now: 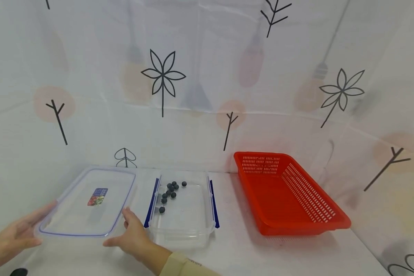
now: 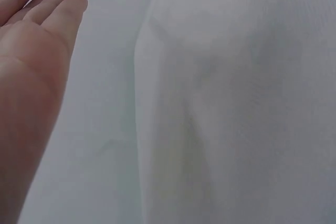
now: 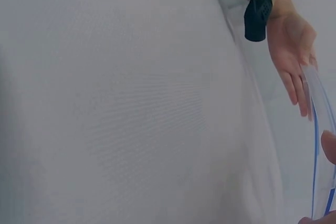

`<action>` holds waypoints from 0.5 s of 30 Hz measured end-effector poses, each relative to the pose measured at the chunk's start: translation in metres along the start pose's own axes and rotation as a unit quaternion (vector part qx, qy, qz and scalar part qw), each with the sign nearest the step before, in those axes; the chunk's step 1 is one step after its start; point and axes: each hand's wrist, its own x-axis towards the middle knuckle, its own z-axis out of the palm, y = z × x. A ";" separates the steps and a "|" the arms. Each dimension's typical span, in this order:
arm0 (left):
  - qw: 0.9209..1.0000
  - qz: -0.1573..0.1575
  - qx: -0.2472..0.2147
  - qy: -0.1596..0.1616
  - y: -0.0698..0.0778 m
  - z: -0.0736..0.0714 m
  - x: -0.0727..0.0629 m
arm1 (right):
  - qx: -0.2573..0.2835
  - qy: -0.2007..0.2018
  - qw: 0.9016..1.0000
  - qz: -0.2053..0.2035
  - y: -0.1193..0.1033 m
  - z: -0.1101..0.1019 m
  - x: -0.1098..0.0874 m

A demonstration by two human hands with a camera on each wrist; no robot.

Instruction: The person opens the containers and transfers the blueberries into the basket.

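Printed cloth hangs behind a white surface; at right on the surface stands a red basket, slotted along its walls; at left, a clear lid with a blue line round its border lies face up between the two hands, just beside an uncovered clear box with blue strips along both sides; whether the lid touches the surface beneath cannot be told.

The left hand pinches the lid near its near left corner, fingers fairly straight and thumb apart from them; the right hand pinches it near the near right corner, thumb and forefinger spread wide; the far edge has no hand on it, so, in judgement, that end could dip if either grip loosened; the right hand is close to the box, and a sideways swing could knock it.

A coloured label marks the top of the lid; the small dark berries, mostly clustered toward the box's left side, would probably roll if the box were jolted.
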 end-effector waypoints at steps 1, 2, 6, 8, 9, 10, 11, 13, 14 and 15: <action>1.000 0.001 0.000 -0.002 -0.001 0.000 0.000 | 0.000 0.001 1.000 -0.001 0.002 0.001 0.001; 1.000 0.002 -0.001 -0.004 -0.001 0.001 0.000 | 0.002 0.002 1.000 0.002 0.004 0.002 0.002; 0.999 -0.039 0.029 0.009 -0.004 0.001 -0.001 | 0.027 0.003 1.000 0.005 0.013 0.008 0.007; 0.996 -0.070 0.048 0.019 -0.006 0.000 -0.001 | 0.040 0.006 0.999 0.007 0.017 0.009 0.009; 0.994 -0.086 0.058 0.025 -0.008 -0.001 -0.001 | 0.042 0.007 0.999 0.005 0.018 0.009 0.010; 0.993 -0.098 0.062 0.026 -0.009 -0.001 -0.001 | 0.041 0.008 0.999 0.004 0.019 0.009 0.011; 0.991 -0.112 0.070 0.028 -0.011 -0.002 -0.001 | 0.037 0.009 0.999 0.007 0.020 0.009 0.012; 0.990 -0.121 0.074 0.027 -0.013 -0.003 -0.002 | 0.028 0.007 1.000 0.006 0.022 0.009 0.013; 0.990 -0.120 0.073 0.023 -0.014 -0.004 -0.002 | 0.024 0.005 1.000 0.005 0.022 0.008 0.013; 0.990 -0.113 0.076 0.020 -0.016 -0.004 -0.003 | 0.019 0.001 1.000 0.006 0.023 0.008 0.014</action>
